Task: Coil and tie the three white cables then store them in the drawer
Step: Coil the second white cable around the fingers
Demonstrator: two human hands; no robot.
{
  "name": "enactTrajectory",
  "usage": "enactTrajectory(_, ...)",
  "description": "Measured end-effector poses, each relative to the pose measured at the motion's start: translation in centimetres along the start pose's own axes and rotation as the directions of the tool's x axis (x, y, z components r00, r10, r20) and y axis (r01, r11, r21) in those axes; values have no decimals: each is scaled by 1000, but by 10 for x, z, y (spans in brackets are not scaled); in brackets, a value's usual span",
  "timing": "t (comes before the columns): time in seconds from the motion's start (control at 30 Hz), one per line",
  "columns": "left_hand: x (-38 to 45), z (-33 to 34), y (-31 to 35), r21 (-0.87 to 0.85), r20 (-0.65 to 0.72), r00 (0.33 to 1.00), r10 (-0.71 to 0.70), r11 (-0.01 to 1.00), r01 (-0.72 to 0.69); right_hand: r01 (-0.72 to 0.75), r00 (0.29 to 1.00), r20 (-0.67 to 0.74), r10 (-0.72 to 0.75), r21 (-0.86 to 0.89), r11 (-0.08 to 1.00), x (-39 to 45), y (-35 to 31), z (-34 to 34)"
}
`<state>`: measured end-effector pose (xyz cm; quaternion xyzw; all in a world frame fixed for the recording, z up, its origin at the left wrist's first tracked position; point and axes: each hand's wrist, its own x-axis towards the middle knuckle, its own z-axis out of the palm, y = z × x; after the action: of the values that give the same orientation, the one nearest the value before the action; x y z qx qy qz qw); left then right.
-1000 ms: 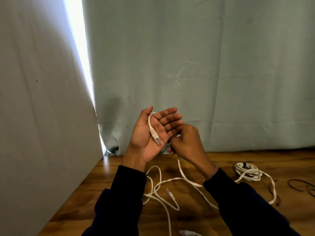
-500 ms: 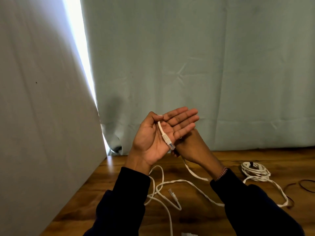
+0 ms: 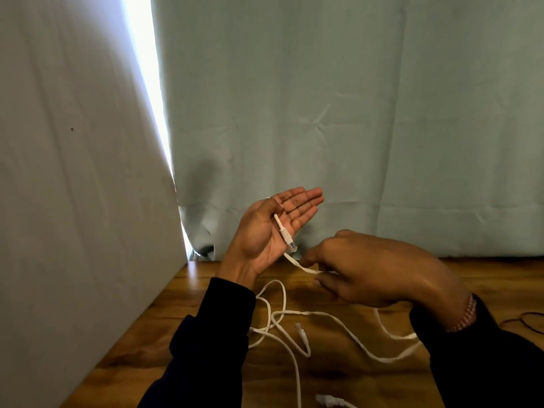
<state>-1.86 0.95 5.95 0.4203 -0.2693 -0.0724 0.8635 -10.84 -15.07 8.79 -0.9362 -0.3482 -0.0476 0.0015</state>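
My left hand (image 3: 273,231) is raised palm up with straight fingers. The plug end of a white cable (image 3: 285,234) lies across that palm, and the cable runs over the web by the thumb and behind the hand. My right hand (image 3: 371,269) is just right of and below it, pinching the same cable (image 3: 306,269) between thumb and fingertips. The rest of the white cable (image 3: 338,322) trails in loose loops over the wooden table (image 3: 188,307). Two loose plugs (image 3: 302,332) (image 3: 326,400) lie on the wood, and I cannot tell which cables they belong to.
A pale curtain (image 3: 353,128) hangs close behind the table, and a grey panel (image 3: 73,201) walls off the left side. A thin dark loop (image 3: 527,319) lies at the right edge. No drawer is in view.
My right hand came out from behind my left hand and moved right and down, drawing the cable with it. The coiled white bundle at the right is now hidden by my right arm.
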Motion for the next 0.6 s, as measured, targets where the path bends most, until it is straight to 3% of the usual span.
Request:
enactTrajectory(0.13, -5, 0, 1, 89, -23, 1000, -6, 996, 8, 57, 961, -270, -58, -12, 998, -8, 2, -9)
enactTrajectory(0.27, -11, 4, -1, 176, 24, 1000, -21, 984, 16, 179, 791, -596, -139, 8, 984, -8, 10, -13)
enactTrajectory(0.37, -12, 7, -4, 206, 76, 994, -75, 977, 58, 200, 665, -727, -170, -45, 979, 2, 19, -10)
enactTrajectory(0.47, -11, 8, -5, 304, 163, 975, -154, 947, 98, 126, 526, -836, -155, -104, 987, 13, 32, -3)
enactTrajectory(0.6, -9, 12, -4, 256, 239, 938, -251, 948, 189, 49, 421, -905, -67, -51, 997, 26, 54, 11)
